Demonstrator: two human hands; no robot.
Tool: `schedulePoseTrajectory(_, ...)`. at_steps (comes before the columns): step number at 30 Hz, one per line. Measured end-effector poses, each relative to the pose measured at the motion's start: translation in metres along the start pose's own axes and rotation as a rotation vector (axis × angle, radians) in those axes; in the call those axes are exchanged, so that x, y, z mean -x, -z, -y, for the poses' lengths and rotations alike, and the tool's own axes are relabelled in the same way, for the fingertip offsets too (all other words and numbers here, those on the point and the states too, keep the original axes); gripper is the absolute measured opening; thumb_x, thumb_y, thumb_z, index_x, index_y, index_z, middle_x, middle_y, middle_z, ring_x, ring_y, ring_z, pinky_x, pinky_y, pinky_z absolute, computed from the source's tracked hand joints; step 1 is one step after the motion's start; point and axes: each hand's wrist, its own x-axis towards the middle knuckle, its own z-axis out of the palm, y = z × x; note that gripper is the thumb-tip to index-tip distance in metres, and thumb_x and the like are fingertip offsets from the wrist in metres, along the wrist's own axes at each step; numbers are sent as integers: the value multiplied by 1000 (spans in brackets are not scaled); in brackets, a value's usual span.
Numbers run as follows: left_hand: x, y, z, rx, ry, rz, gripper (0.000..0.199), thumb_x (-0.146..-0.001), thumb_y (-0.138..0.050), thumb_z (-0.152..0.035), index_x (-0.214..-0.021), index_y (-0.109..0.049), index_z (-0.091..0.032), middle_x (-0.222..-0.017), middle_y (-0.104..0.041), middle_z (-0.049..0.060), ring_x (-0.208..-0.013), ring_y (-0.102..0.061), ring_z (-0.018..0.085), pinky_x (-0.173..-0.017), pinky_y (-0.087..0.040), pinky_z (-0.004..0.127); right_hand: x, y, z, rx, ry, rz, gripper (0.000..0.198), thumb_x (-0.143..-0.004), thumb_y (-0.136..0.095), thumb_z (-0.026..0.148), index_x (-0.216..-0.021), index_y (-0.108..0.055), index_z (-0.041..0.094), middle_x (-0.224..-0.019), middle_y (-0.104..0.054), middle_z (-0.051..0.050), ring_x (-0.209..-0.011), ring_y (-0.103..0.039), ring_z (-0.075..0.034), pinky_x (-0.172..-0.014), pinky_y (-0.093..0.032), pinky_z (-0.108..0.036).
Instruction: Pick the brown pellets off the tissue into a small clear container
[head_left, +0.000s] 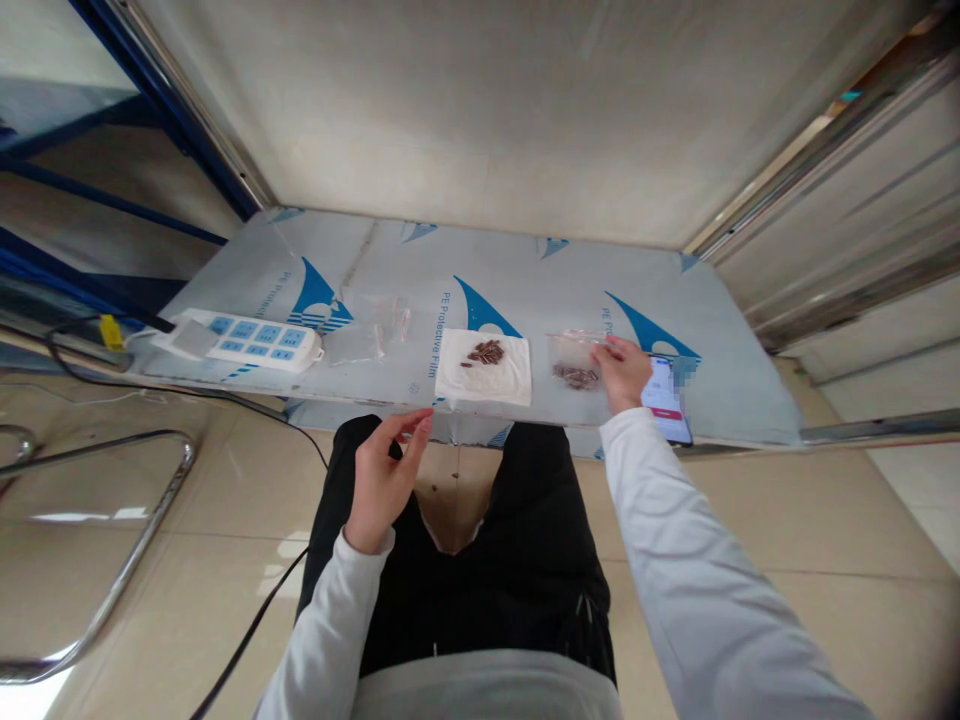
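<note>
My left hand [384,472] hovers over my lap at the table's front edge, fingers loosely curved and the thumb close to the index fingertip, with nothing visible in it. On the right, my right hand [624,372] pinches the upper right part of a clear zip bag [564,348]. A heap of small dark brown pieces [576,378] shows at the bag's lower part. Between the hands, more brown pieces [486,352] lie piled on a white folded cloth or tissue [484,387]. They are too small to name exactly.
A phone [667,400] with its screen lit lies beside my right wrist. Left of the cloth are clear zip bags [367,335] and a white power strip [262,342]. The narrow table [480,230] meets a wall; a metal-framed chair [169,510] and black cable stand left.
</note>
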Motion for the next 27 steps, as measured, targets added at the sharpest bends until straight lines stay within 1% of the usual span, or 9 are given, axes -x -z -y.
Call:
schedulePoseTrajectory(4, -24, 5, 29, -189, -55, -163, 27, -90, -57, -36, -106, -69, -18, -100, -73, 8, -84, -68, 19, -75, -52, 30, 3, 3, 11, 70, 13, -101, 42, -69, -70, 27, -108, -66, 11, -106, -71, -17, -96, -67, -29, -91, -49, -45)
schedulePoseTrajectory(6, -45, 10, 42, -316, -71, -251, 26, -91, -55, -32, -107, -69, -16, -99, -72, 10, -88, -68, 21, -80, -53, 34, 11, 8, 15, 134, 124, -154, 45, -72, -67, 30, -113, -64, 11, -117, -66, -19, -104, -62, -32, -92, -48, -47)
schedulePoseTrajectory(8, -69, 14, 53, -448, -69, -309, 27, -91, -52, -27, -109, -68, -14, -102, -71, 13, -97, -67, 24, -88, -52, 37, 24, 12, 18, 207, 281, -191, 44, -76, -62, 33, -115, -63, 12, -119, -64, -19, -108, -59, -33, -92, -46, -49)
schedulePoseTrajectory(10, -93, 16, 61, -591, -21, -339, 29, -91, -51, -26, -113, -66, -13, -110, -69, 16, -108, -63, 27, -94, -48, 41, 40, 15, 21, 248, 404, -193, 42, -79, -58, 34, -116, -62, 14, -117, -64, -18, -110, -57, -34, -94, -44, -51)
schedulePoseTrajectory(13, -121, 11, 67, -654, -1, -298, 31, -90, -54, -28, -115, -65, -14, -115, -67, 17, -113, -61, 30, -96, -47, 43, 68, 13, 24, 261, 489, -161, 40, -81, -56, 31, -117, -61, 15, -116, -64, -16, -112, -55, -34, -99, -41, -53)
schedulePoseTrajectory(18, -149, -15, 65, -692, -7, -213, 35, -89, -57, -38, -115, -66, -18, -116, -68, 15, -111, -60, 32, -93, -44, 44, 118, 7, 30, 214, 509, -94, 36, -84, -57, 29, -117, -62, 15, -116, -64, -16, -112, -56, -31, -100, -41, -50)
schedulePoseTrajectory(21, -160, -28, 63, -710, 20, -205, 26, -85, -60, -32, -102, -71, -17, -106, -70, 16, -107, -61, 34, -92, -41, 46, 148, 9, 31, 166, 477, -39, 34, -87, -57, 28, -118, -62, 16, -117, -64, -15, -113, -57, -29, -101, -42, -48)
schedulePoseTrajectory(24, -167, -29, 58, -693, 41, -240, 22, -85, -55, -22, -94, -74, -17, -100, -71, 15, -103, -63, 32, -91, -41, 45, 170, 12, 29, 141, 448, 2, 33, -89, -57, 28, -118, -62, 15, -116, -65, -15, -112, -58, -28, -100, -44, -48)
schedulePoseTrajectory(27, -168, -21, 45, -640, 45, -299, 26, -87, -51, -22, -100, -73, -18, -101, -72, 12, -95, -65, 27, -87, -43, 41, 184, 13, 26, 124, 430, 29, 31, -90, -55, 29, -116, -63, 14, -114, -65, -16, -110, -58, -28, -99, -45, -49)
